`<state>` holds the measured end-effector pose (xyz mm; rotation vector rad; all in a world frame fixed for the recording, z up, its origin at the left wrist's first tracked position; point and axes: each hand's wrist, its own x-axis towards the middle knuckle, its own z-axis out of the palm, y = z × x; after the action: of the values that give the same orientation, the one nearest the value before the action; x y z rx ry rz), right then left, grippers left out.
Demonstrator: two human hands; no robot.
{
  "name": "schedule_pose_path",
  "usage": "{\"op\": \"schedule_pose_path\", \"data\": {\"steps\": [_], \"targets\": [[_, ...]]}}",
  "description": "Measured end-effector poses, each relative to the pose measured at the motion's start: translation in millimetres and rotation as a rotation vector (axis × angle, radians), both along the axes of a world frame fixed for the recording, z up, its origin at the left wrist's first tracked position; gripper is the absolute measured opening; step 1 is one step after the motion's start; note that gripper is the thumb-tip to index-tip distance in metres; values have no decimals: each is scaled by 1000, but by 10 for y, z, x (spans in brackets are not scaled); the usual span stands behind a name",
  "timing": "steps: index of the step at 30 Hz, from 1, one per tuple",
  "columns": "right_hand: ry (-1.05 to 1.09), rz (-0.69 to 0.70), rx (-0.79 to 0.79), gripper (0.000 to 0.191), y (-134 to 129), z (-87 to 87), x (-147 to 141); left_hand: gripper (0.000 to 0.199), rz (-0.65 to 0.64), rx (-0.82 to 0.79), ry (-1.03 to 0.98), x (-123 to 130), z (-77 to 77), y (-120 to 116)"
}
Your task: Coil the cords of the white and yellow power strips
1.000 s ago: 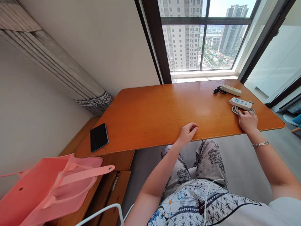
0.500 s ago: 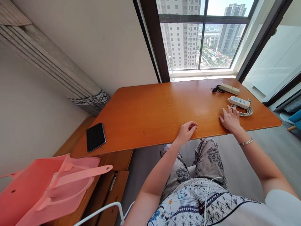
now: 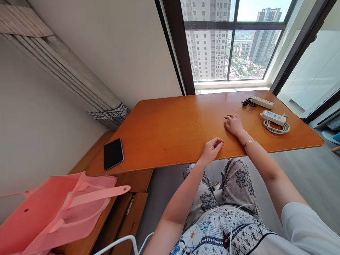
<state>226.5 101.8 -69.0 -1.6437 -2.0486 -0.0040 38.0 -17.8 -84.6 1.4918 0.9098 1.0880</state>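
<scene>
My left hand (image 3: 213, 148) rests at the near edge of the wooden table (image 3: 170, 131), fingers curled in toward the thumb, with nothing seen in them. Beyond it and to the right, my right hand (image 3: 233, 124) is palm down over the tabletop, fingers loosely spread and holding nothing. To the right of that hand lies a white power strip (image 3: 273, 117) with its pale cord (image 3: 278, 129) coiled beside it. Farther back is a cream power strip (image 3: 262, 102) with a bundled black cord and plug (image 3: 249, 102).
A black tablet (image 3: 113, 154) lies at the table's left end. Below it, a pink bag (image 3: 66, 209) stands on a lower wooden surface. The window (image 3: 233, 53) is behind the table, and a gathered curtain (image 3: 87, 85) hangs at the left wall.
My right hand has moved left, away from the white power strip and its coiled cord. My left hand has stayed at the table edge. The view has shifted slightly.
</scene>
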Motion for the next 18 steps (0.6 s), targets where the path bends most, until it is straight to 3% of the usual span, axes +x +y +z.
{"op": "schedule_pose_path", "data": {"steps": [4,8,18], "targets": [[102,16,17,34,9,-86,126,24,-6,-1,-14,-3,8,-18],[156,64,-68,29,11,-107,227,24,-8,-2,-11,-11,17,-27],[171,99,-134,24,31,-117,242,26,19,-18,-8,-10,3,-24]]}}
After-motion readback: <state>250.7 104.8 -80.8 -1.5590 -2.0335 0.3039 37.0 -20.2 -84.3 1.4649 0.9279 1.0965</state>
